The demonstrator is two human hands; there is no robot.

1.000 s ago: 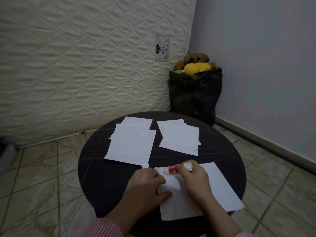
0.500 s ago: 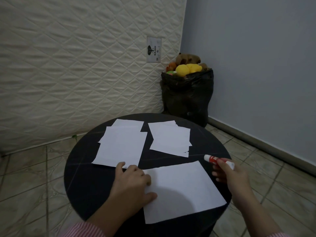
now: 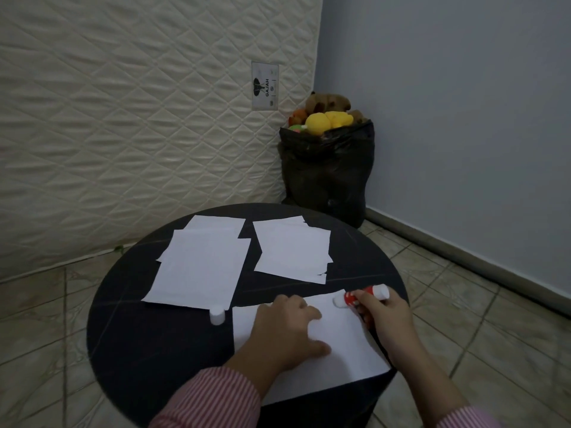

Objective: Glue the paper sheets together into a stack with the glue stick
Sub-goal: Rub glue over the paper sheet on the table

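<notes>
A white paper sheet (image 3: 343, 344) lies at the near right of the round black table (image 3: 148, 332). My left hand (image 3: 287, 330) presses flat on this sheet, fingers spread. My right hand (image 3: 386, 319) grips a red and white glue stick (image 3: 363, 296), whose tip touches the sheet's far right corner. The glue stick's white cap (image 3: 217, 316) stands on the table left of the sheet. Two piles of white sheets lie further back: a left pile (image 3: 200, 267) and a right pile (image 3: 293, 248).
A quilted mattress (image 3: 139, 118) leans against the wall behind the table. A black bag (image 3: 327, 171) full of plush toys stands in the corner. Tiled floor (image 3: 463, 288) surrounds the table; the grey wall is at the right.
My right hand swung the glue stick out to the right off the sheet, then back onto the sheet's far right corner. My left hand stayed pressed on the sheet.
</notes>
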